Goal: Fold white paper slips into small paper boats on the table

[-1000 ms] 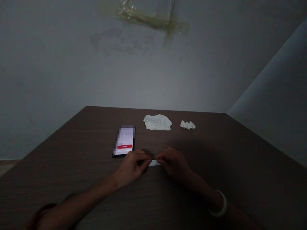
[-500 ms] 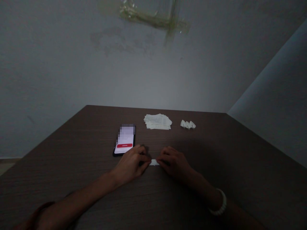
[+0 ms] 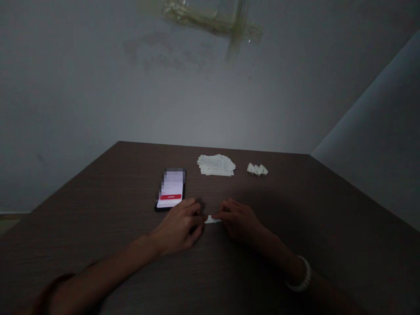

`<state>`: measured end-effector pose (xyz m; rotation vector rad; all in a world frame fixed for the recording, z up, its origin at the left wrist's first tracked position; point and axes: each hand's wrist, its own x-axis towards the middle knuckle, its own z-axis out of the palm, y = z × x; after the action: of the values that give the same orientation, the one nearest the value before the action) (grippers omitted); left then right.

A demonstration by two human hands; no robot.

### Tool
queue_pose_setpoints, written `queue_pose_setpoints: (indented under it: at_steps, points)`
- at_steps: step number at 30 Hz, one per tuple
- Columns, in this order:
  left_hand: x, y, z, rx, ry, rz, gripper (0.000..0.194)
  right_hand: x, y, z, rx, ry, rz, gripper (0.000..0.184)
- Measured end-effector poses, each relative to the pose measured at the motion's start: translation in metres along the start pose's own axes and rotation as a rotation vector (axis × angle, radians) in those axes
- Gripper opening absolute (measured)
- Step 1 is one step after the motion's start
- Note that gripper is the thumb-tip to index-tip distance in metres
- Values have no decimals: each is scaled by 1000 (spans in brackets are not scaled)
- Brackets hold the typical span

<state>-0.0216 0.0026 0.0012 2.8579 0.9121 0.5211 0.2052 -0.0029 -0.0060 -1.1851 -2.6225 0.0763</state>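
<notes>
A narrow strip of folded white paper [image 3: 212, 220] lies low on the dark wood table [image 3: 282, 205], held by both hands. My left hand [image 3: 179, 227] pinches its left end between the fingertips. My right hand [image 3: 238, 220] grips the other end, and the fingers hide part of the strip. A phone [image 3: 170, 189] with a pixelated screen and a red bar lies just beyond my left hand. A white beaded bracelet [image 3: 300, 275] circles my right wrist, and a dark band [image 3: 55, 283] shows on my left forearm.
A loose stack of printed papers [image 3: 216, 165] lies at the table's far side, with several small folded white paper pieces [image 3: 257, 169] to its right. A grey wall [image 3: 210, 105] with stains and old tape marks rises behind the table.
The table and the things on it sit slightly higher in the view. Both hands stay on the paper strip, with only small shifts of the fingers.
</notes>
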Motion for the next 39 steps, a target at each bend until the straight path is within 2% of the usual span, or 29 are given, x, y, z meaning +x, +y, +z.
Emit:
queue_pose_setpoints:
  at_steps: [6,12,19,23,31,39]
  points:
    - [0,5,0,38,-4,-9,27,1,-1,1,48,43,19,7]
    - [-3,2,2,14,27,22,23,0,-1,8,71,75,67,19]
    - [-1,3,0,15,33,28,21,3,-5,7,75,55,108,14]
    - [-2,3,2,34,32,24,22,3,-6,6,91,22,80,15]
    - [-3,2,4,43,9,74,27,3,-6,1,-50,-44,46,20]
    - [-3,3,3,19,7,35,23,0,-5,-1,10,-49,29,21]
